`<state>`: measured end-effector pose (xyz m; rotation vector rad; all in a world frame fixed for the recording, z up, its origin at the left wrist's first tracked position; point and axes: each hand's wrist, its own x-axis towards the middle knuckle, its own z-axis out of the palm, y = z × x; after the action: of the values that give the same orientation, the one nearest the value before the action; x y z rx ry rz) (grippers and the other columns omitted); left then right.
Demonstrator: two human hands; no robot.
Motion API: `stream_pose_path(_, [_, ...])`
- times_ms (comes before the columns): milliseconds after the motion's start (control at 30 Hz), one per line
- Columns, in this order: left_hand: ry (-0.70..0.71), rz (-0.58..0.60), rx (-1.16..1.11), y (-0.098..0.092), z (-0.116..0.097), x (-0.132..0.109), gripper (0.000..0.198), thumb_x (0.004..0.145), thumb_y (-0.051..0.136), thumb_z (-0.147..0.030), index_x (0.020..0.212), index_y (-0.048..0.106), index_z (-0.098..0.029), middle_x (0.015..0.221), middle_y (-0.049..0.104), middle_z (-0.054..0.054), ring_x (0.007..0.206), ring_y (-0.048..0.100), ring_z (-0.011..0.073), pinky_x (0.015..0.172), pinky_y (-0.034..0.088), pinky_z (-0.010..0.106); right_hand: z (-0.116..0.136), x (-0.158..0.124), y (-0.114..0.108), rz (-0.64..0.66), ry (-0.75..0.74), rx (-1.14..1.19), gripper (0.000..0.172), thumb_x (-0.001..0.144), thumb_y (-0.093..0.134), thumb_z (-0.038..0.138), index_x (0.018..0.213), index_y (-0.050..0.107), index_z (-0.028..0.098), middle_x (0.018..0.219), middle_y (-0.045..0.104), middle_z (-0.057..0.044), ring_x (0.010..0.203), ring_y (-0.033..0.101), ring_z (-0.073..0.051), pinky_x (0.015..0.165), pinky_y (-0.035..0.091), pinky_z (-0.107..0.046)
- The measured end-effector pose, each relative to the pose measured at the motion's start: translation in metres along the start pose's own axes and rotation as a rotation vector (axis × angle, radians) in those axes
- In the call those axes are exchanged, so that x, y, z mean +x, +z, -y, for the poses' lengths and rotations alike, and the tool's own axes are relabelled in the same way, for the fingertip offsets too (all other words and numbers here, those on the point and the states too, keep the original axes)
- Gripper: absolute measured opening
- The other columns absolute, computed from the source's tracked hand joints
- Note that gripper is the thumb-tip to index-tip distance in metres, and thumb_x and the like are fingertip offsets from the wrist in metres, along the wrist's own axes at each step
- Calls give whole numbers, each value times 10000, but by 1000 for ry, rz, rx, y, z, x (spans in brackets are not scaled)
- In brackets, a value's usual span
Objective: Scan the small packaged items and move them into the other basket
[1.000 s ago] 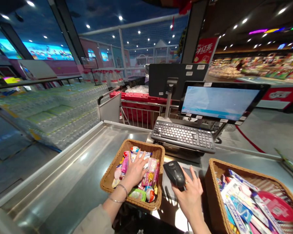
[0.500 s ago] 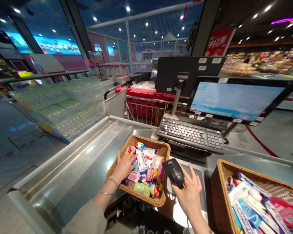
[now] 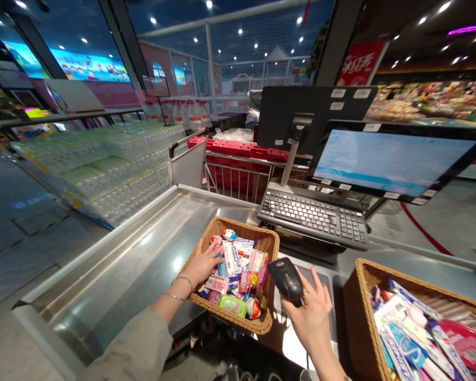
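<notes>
A wicker basket [image 3: 267, 236] stands on the metal counter, holding a jumble of small packaged sweets. Over its left rim reaches my left hand [image 3: 201, 265], fingers apart and bent down onto the packets; its fingertips are partly lost among them. Near these fingers lie blue-and-white wrapped bars [image 3: 230, 259] and a round red-and-white egg-shaped sweet [image 3: 216, 242]. A green pack [image 3: 233, 306] and another egg-shaped sweet [image 3: 253, 307] lie at the near end. To the right of the basket, my right hand [image 3: 311, 315] is closed around a black barcode scanner [image 3: 286, 279], its head pointing toward the basket.
On the right stands a second wicker basket [image 3: 354, 312] with more packets and a red round item [image 3: 466, 341]. Behind the counter [image 3: 143, 254] are a keyboard [image 3: 313, 217] and a lit monitor [image 3: 392, 159]. A metal shopping trolley [image 3: 238, 177] stands beyond, with stacked bottle packs [image 3: 111, 159] at left.
My left hand's fingers have shifted slightly over the packets. The camera view has moved a little. My right hand still holds the scanner beside the basket.
</notes>
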<state>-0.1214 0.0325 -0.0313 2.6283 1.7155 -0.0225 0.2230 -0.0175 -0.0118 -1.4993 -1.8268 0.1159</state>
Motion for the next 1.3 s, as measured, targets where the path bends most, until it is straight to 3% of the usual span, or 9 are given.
stream_pose_path(167, [71, -6, 12, 5, 4, 12, 247, 857, 627, -204, 1079, 642, -311, 1462, 503, 26, 1456, 259, 300, 1110, -97, 702, 0, -1, -2, -17, 6, -18, 264, 752, 616, 397, 969, 708, 276, 1272, 645, -18, 1384, 352, -334, 1106, 201, -628])
stream_pose_path(367, [130, -17, 18, -3, 7, 17, 118, 863, 634, -240, 976, 645, -273, 1428, 541, 10, 1463, 248, 275, 1129, -129, 660, -4, -3, -3, -38, 17, -28, 264, 757, 609, 398, 965, 710, 270, 1262, 651, -27, 1379, 362, -342, 1100, 211, -632])
stream_pose_path(633, [-18, -71, -8, -42, 22, 10, 162, 881, 607, -265, 1043, 616, -268, 1466, 497, 42, 1473, 210, 299, 1102, -129, 696, -7, -2, -4, -60, -9, -27, 276, 772, 604, 425, 966, 713, 263, 1237, 666, -28, 1366, 377, -342, 1099, 225, -630])
stream_pose_path(833, [-145, -72, -82, -56, 16, 10, 177, 896, 575, -402, 953, 614, -240, 1467, 490, 91, 1469, 214, 320, 1087, -107, 719, -7, -2, -4, -57, -1, -17, 267, 776, 594, 436, 932, 721, 262, 1249, 659, -33, 1372, 369, -344, 1103, 209, -635])
stream_pose_path(1000, [-188, -27, -116, -58, 6, 15, 251, 914, 531, -453, 917, 616, -216, 1451, 506, 109, 1465, 229, 318, 1088, -104, 713, -11, -3, -5, -54, 26, -14, 290, 775, 586, 432, 977, 710, 265, 1267, 649, -32, 1388, 351, -332, 1111, 204, -623])
stream_pose_path(1300, [-209, 67, -200, -45, -4, 26, 372, 949, 428, -507, 894, 657, -219, 1483, 469, 92, 1474, 183, 337, 1068, -88, 739, -24, -4, -13, -4, 81, -18, 316, 755, 599, 411, 1022, 696, 275, 1332, 603, -38, 1405, 323, -336, 1097, 219, -628])
